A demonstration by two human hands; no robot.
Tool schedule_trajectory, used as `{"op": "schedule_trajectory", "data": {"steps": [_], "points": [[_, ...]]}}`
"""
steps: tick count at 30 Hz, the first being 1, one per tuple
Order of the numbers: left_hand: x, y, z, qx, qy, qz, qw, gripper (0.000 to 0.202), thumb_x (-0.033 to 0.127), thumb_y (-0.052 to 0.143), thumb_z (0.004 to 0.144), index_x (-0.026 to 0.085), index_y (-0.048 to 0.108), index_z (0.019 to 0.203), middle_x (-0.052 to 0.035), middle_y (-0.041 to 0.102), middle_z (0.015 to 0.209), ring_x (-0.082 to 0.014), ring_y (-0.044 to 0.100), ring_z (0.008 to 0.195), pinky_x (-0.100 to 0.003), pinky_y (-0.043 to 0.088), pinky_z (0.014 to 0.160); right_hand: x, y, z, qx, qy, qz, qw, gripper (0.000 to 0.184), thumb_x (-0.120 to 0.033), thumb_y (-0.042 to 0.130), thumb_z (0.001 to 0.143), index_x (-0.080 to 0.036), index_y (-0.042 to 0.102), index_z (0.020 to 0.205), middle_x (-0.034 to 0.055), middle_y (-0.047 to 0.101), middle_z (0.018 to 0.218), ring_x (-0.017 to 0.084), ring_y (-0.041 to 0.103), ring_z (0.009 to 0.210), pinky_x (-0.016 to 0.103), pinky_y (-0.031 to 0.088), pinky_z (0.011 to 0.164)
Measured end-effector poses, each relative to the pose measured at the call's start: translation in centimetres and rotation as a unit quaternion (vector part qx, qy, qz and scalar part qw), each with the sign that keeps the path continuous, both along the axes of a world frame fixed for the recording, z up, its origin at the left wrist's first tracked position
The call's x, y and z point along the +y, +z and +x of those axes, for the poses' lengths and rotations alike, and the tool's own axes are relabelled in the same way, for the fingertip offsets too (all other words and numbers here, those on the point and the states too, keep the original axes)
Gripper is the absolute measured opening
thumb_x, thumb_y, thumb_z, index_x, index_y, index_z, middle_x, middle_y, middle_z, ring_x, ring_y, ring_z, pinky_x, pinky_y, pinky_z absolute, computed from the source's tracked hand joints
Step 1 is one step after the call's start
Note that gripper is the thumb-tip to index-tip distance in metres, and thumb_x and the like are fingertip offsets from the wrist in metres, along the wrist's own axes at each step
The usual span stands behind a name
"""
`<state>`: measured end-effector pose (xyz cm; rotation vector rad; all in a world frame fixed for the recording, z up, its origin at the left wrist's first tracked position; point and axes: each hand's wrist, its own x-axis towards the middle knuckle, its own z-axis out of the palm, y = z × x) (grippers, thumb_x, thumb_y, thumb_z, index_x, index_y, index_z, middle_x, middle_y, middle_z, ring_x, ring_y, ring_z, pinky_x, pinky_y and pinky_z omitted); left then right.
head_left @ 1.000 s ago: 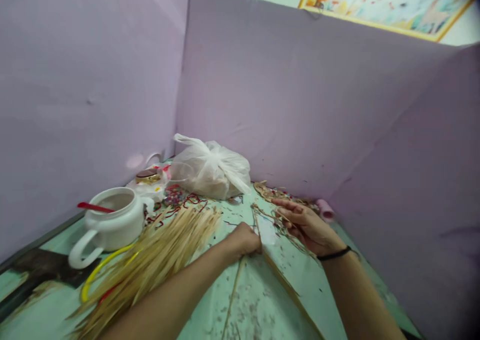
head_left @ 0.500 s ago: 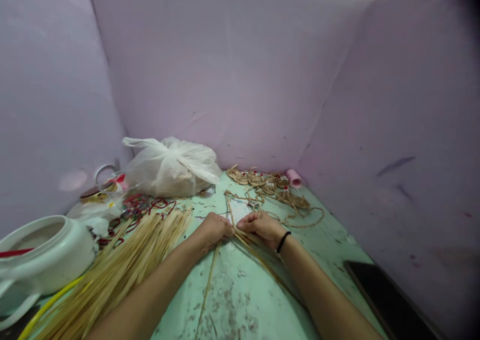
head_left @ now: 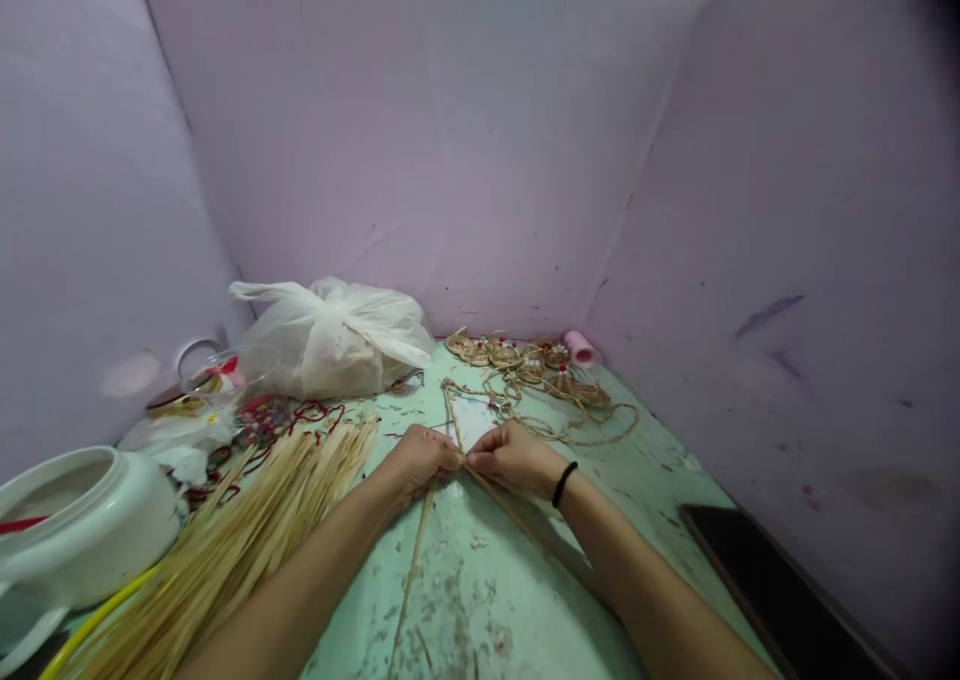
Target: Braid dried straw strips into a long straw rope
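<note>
Both hands meet at the middle of the table over a thin braided straw cord (head_left: 454, 418). My left hand (head_left: 427, 460) is closed, its fingers pinching the cord where loose strands come out. Just to the right, my right hand (head_left: 514, 452) pinches straw strands at the same spot, thumb and forefinger pressed together. A long strand (head_left: 411, 582) hangs from under the left hand toward the near edge, and other strands (head_left: 525, 525) run below the right hand toward the right forearm. The far part of the cord lies on the table. My fingers partly hide the joint.
A bundle of dry straw (head_left: 247, 530) lies left, beside a white pot (head_left: 105, 520). Behind are a tied plastic bag (head_left: 330, 345), red yarn (head_left: 315, 415), woven pieces with beads (head_left: 525, 360) and a pink spool (head_left: 581, 350). A dark flat object (head_left: 772, 580) lies right.
My hands stay at the same place on the cord, and the right fingers sit slightly closer to the left ones. The whole view has shifted a little.
</note>
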<state>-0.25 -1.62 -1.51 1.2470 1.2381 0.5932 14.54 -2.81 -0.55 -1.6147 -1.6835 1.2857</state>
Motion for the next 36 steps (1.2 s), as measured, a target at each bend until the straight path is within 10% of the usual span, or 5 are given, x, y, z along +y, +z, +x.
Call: {"op": "schedule_trajectory", "data": {"steps": [10,17,29,36], "points": [[-0.4,0.8,0.4,0.029,0.014,0.007,0.999,0.013,0.014,0.051,0.050,0.014,0.042,0.042,0.0068,0.029,0.034,-0.0017,0.019,0.033,-0.019,0.009,0.037,0.4,0.0,-0.8,-0.150,0.000,0.080,0.985,0.011,-0.017,0.049,0.054,-0.014,0.051,0.043,-0.0045,0.031,0.037,0.006,0.029,0.041,0.021,0.019,0.040],[-0.3,0.7,0.1,0.019,0.007,0.011,1.000,0.010,0.018,0.053,0.049,0.014,0.046,0.045,0.0079,0.027,0.034,-0.0019,0.019,0.033,-0.019,0.009,0.037,0.0,0.6,0.1,0.061,0.056,-0.057,0.995,0.014,-0.011,0.044,0.057,-0.013,0.057,0.053,-0.0036,0.049,0.045,0.005,0.037,0.043,0.017,0.030,0.043],[0.1,-0.3,0.0,-0.013,-0.015,0.016,1.000,0.006,0.018,0.052,0.052,0.014,0.048,0.051,0.0072,0.035,0.034,-0.0024,0.022,0.029,-0.018,0.012,0.033,-0.3,0.3,-0.9,0.199,-0.042,-0.171,0.964,0.011,-0.009,0.052,0.067,-0.014,0.046,0.060,-0.0026,0.055,0.045,0.008,0.053,0.043,0.019,0.043,0.047],[0.4,0.1,-0.7,-0.044,-0.098,0.010,0.994,0.016,0.028,0.053,0.057,0.016,0.045,0.051,0.0068,0.038,0.039,-0.0027,0.022,0.027,-0.018,0.010,0.030,0.2,-0.7,-0.5,0.189,-0.040,-0.138,0.971,0.014,-0.009,0.053,0.063,-0.015,0.043,0.054,-0.0055,0.047,0.041,0.001,0.026,0.028,0.015,0.012,0.029]]}}
